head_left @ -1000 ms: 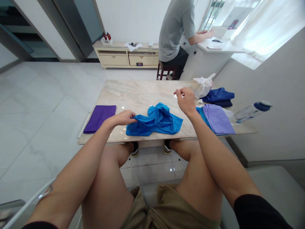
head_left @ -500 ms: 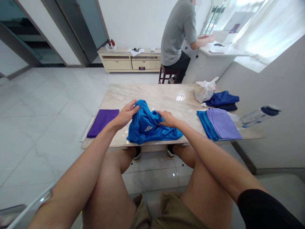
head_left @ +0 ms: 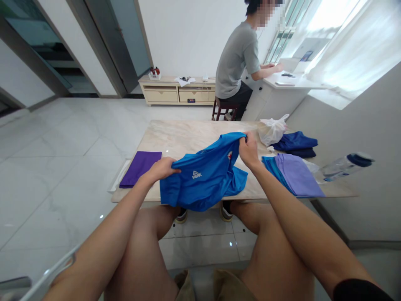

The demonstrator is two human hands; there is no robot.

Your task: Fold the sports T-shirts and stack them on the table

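A bright blue sports shirt (head_left: 203, 177) with a white logo is stretched between my two hands above the near edge of the marble-look table (head_left: 188, 136). My left hand (head_left: 164, 168) is closed on its left upper edge. Higher up, my right hand (head_left: 249, 149) grips the far right corner of the cloth. Part of the shirt droops onto the table at the right, and its lower front hangs over the edge. Left of it lies a folded purple cloth (head_left: 140, 168). Folded lilac cloth (head_left: 299, 175) rests on teal-blue fabric (head_left: 277, 173) to the right.
At the table's back right are a white plastic bag (head_left: 272, 130) and dark blue clothing (head_left: 294, 142). A clear bottle (head_left: 346, 166) with a blue lid is near the right wall. Beyond, a person (head_left: 236, 62) sits on a stool by a low cabinet (head_left: 163, 95).
The bunched shirt has been pulled out wide. My right hand has moved right and up with one corner; my left hand has shifted slightly left and down, and the view has tilted up.
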